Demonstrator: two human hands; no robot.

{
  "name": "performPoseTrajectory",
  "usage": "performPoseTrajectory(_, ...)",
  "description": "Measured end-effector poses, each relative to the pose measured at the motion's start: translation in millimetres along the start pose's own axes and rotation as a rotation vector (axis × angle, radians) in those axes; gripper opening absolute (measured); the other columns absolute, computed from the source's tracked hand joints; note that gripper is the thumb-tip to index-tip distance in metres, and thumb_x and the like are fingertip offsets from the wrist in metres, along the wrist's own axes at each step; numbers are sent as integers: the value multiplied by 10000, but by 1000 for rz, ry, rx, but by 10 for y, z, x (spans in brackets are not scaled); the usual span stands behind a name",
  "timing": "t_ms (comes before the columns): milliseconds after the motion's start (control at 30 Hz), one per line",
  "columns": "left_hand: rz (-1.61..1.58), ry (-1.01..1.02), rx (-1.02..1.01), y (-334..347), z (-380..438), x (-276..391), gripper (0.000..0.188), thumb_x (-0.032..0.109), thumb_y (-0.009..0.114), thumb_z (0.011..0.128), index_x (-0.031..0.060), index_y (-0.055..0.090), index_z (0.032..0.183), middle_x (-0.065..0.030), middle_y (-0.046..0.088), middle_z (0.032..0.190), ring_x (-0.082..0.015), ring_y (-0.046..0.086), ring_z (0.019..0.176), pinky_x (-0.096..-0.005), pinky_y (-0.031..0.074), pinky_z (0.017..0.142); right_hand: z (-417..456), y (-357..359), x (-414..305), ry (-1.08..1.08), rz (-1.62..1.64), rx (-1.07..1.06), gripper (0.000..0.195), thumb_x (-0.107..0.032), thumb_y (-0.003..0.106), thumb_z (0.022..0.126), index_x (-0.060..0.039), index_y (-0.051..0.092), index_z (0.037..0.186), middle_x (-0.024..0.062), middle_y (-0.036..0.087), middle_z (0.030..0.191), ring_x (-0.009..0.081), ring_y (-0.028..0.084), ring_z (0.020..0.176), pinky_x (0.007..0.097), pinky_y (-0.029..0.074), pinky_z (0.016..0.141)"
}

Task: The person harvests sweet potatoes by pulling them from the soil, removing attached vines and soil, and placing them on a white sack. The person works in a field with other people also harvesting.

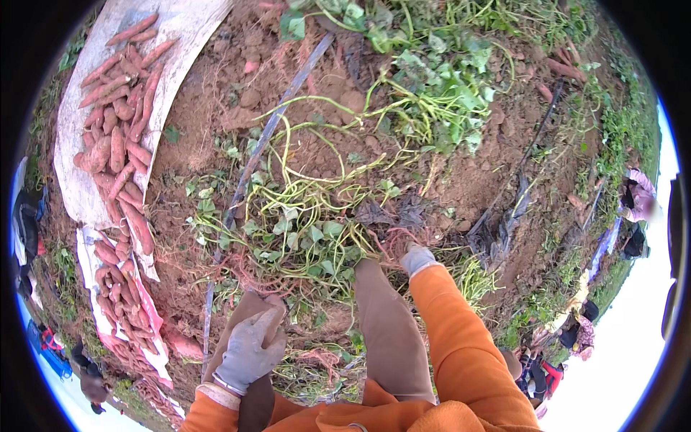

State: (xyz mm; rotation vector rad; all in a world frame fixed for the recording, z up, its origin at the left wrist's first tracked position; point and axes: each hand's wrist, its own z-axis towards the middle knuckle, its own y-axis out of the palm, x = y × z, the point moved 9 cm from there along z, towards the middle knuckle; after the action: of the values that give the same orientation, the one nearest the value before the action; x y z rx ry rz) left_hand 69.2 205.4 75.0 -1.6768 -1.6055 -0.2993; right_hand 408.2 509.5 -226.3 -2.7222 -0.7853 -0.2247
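Observation:
My left hand (252, 345), in a grey work glove, lies against my brown trouser leg (229, 326). Its thumb and forefinger are apart, and nothing shows between them. The gloved right hand (418, 259) reaches down to reddish fibrous roots (400, 241) beside my other leg; its fingertips are partly hidden, so a grip cannot be made out. Cut sweet potato vines (307, 216) with green leaves lie tangled on the soil ahead of my legs. More thin reddish roots (259, 275) spread by my left knee.
Sweet potatoes (117, 148) are heaped on a white sheet (186, 48) at left, with more on a second sheet (86, 245). A plastic strip (270, 127) crosses the soil. Black plastic film (507, 221) lies at right. People (637, 197) are at the field's edges.

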Motion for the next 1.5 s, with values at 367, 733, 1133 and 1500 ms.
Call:
performPoseTrajectory(367, 305, -88, -427, 1141, -729, 1150, 529, 415, 627, 960, 161, 617, 1424, -194, 727, 1309, -415, 690, 1208, -540, 530, 1027, -2178, 845, 2065, -76, 667, -107, 434, -146, 632, 1045, -26, 637, 1462, 165, 751, 1272, 282, 755, 1057, 411, 678, 872)
performPoseTrajectory(733, 530, -82, -569, 664, 40, 2628, 599, 462, 610, 953, 114, 645, 1441, -205, 693, 1435, -383, 660, 1336, -540, 499, 1110, -2507, 510, 3365, 291, 1243, -140, 324, -172, 634, 1022, -117, 643, 1341, 142, 779, 1108, 333, 798, 870, 480, 616, 649)
performPoseTrajectory(1133, 218, 35, -749, 878, 795, 1838, 535, 504, 606, 986, 187, 715, 1403, -151, 742, 1382, -368, 720, 1240, -490, 550, 1057, -2614, -4135, 697, -333, 1376, 232, 303, -166, 723, 1018, -75, 735, 1307, 56, 763, 1114, 144, 667, 951, 325, 556, 843)
performPoseTrajectory(1500, 97, 68, -895, 136, 1097, 2354, 591, 550, 565, 1002, 258, 622, 1513, -144, 726, 1415, -406, 713, 1241, -503, 546, 1066, -2391, -5388, -901, -551, 1098, 310, 478, -111, 710, 1020, -109, 634, 1492, 36, 720, 1248, 124, 670, 1052, 283, 553, 962)
